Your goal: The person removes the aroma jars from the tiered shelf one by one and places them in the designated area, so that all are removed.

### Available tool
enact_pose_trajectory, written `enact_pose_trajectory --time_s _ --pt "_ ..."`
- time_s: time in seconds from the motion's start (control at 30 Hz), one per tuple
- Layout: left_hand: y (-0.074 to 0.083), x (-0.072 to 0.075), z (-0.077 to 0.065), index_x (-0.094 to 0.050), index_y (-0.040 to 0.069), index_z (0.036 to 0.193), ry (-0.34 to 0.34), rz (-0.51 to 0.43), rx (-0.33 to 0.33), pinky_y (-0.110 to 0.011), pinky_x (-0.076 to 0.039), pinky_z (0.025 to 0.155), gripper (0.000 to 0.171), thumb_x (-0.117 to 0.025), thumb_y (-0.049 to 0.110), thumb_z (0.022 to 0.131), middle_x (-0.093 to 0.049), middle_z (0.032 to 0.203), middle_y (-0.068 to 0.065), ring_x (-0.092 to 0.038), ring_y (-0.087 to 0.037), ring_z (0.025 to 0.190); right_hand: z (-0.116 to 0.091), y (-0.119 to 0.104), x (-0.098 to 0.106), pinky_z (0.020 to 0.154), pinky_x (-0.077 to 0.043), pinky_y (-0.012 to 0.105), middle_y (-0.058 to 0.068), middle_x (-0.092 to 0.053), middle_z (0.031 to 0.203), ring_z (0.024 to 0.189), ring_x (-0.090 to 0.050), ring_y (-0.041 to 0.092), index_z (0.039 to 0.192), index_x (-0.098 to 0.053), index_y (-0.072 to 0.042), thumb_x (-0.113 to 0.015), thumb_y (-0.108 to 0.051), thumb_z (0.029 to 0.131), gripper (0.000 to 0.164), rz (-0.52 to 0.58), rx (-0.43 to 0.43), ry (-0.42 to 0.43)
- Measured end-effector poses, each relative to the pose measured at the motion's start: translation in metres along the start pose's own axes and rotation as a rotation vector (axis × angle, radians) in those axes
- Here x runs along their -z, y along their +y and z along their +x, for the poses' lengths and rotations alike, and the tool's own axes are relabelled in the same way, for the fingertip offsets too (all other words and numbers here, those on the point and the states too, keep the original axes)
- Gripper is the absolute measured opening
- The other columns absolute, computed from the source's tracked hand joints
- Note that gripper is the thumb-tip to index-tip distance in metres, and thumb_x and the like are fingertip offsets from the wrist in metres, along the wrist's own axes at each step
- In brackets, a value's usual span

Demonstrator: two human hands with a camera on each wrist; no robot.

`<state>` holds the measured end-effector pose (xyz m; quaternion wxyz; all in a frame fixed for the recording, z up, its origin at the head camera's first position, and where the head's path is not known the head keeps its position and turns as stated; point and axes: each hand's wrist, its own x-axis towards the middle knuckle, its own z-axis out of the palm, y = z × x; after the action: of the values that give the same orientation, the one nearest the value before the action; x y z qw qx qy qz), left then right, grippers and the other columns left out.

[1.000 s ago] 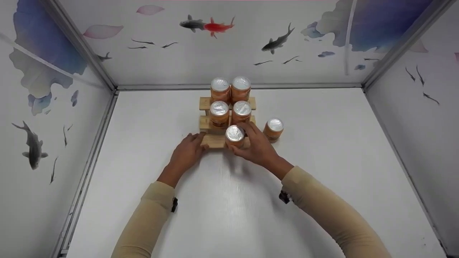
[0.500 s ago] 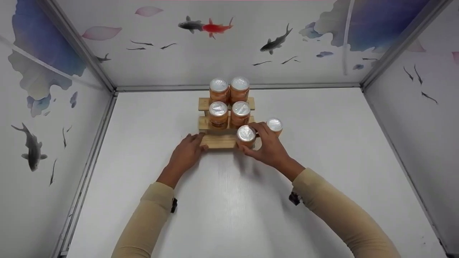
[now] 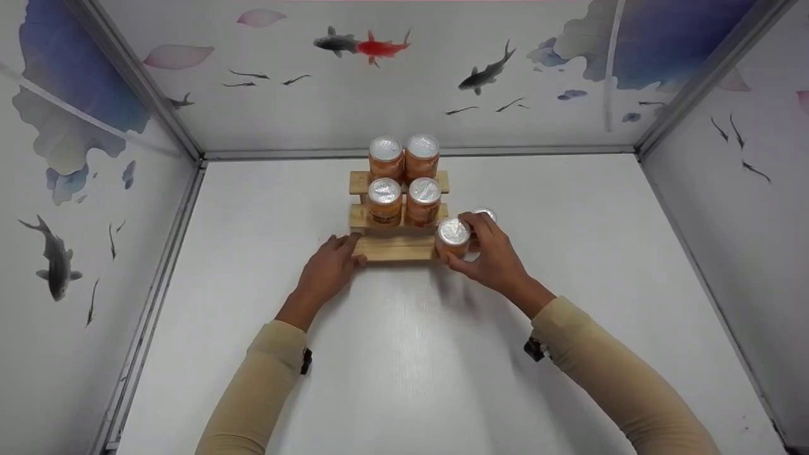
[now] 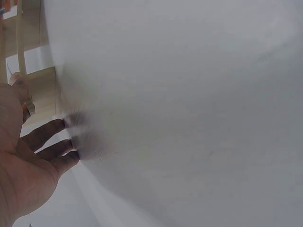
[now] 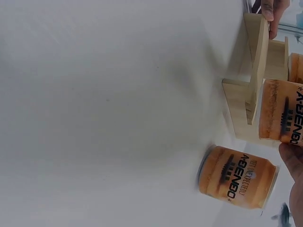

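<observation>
In the head view a stepped wooden rack (image 3: 393, 249) stands at the back of the table. My left hand (image 3: 327, 270) pinches the left end of its lowest step; in the left wrist view the other fingers (image 4: 56, 150) reach toward the tabletop. My right hand (image 3: 497, 260) grips an orange can (image 3: 454, 232) with a silver top, upright at the right end of that step. In the right wrist view the held can (image 5: 279, 111) overlaps the step's end. Another orange can (image 5: 236, 177) stands on the table beside the rack, mostly hidden behind the right hand in the head view.
Two orange cans stand on the middle step, the right one (image 3: 423, 201) beside its twin. Two more, including the left can (image 3: 386, 157), stand on the top step. A patterned back wall (image 3: 404, 107) rises just behind the rack. White tabletop (image 3: 404, 354) extends in front.
My right hand has moved the can rightward along the lowest step to its right end, now covering much of the other can. My left hand has stayed on the rack.
</observation>
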<state>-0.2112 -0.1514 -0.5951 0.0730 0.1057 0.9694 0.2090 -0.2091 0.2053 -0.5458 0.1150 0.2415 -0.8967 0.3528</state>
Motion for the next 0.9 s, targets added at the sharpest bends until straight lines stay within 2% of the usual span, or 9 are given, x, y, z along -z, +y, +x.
enact_pose_trajectory --time_s 0.2,0.43,0.9 --pt "0.000 -0.001 0.000 -0.046 0.021 0.169 0.006 0.003 -0.003 -0.064 -0.047 0.124 0.064 -0.051 0.055 0.115 -0.056 0.165 -0.022 -0.046 -0.048 0.160 -0.005 0.008 0.007 0.098 -0.065 0.053 0.017 -0.063 0.136 0.125 -0.070 0.033 0.145 -0.057 -0.001 -0.095 -0.026 0.089 0.073 0.014 -0.002 0.013" --pt "0.000 -0.001 0.000 -0.045 0.020 0.169 0.006 -0.008 -0.006 -0.064 -0.046 0.125 0.064 -0.052 0.054 0.115 -0.056 0.165 -0.022 -0.045 -0.047 0.160 -0.011 0.014 0.015 0.092 -0.067 0.048 0.018 -0.063 0.137 0.123 -0.072 0.031 0.146 -0.056 0.000 -0.096 -0.019 0.088 0.073 0.033 -0.002 0.026" --pt "-0.001 0.000 0.000 -0.043 0.019 0.171 -0.003 0.002 -0.011 -0.063 -0.044 0.127 0.067 -0.048 0.056 0.115 -0.054 0.167 -0.022 -0.043 -0.047 0.161 -0.027 0.028 0.026 0.097 -0.068 0.050 0.019 -0.063 0.135 0.125 -0.072 0.034 0.147 -0.055 -0.001 -0.097 -0.021 0.087 0.076 0.035 0.013 0.039"
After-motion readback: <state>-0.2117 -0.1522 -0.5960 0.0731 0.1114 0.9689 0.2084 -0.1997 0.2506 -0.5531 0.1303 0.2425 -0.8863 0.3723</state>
